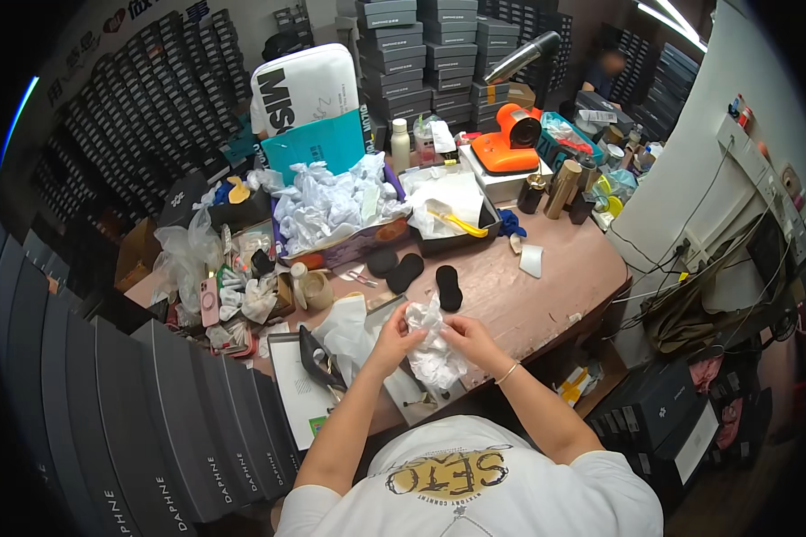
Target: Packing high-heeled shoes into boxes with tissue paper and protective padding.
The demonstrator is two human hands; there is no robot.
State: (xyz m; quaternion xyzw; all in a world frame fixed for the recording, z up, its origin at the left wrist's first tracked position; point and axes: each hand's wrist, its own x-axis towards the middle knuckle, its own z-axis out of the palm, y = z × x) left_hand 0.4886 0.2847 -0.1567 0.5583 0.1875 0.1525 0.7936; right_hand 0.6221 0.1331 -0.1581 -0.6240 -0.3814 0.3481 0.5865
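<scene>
White tissue paper [435, 353] over desk's [569, 273] near edge

Pinched betw. fingers of L hand [395, 336] and R hand [473, 342], crumpled, held up above open box [409, 410]. Could rip if tugged too hard both ways. Could slip, prob. into box or off desk edge, if gripped too loosely. Could bump black shoe [316, 356], L along near edge, by swinging out L.

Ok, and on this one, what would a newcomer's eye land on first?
Probably the bright orange device, on a white box toward the table's far right. Next, the heap of crumpled pale paper filling a patterned box left of it. Then the white paper bundle at the near edge, held between left hand and right hand.
</scene>
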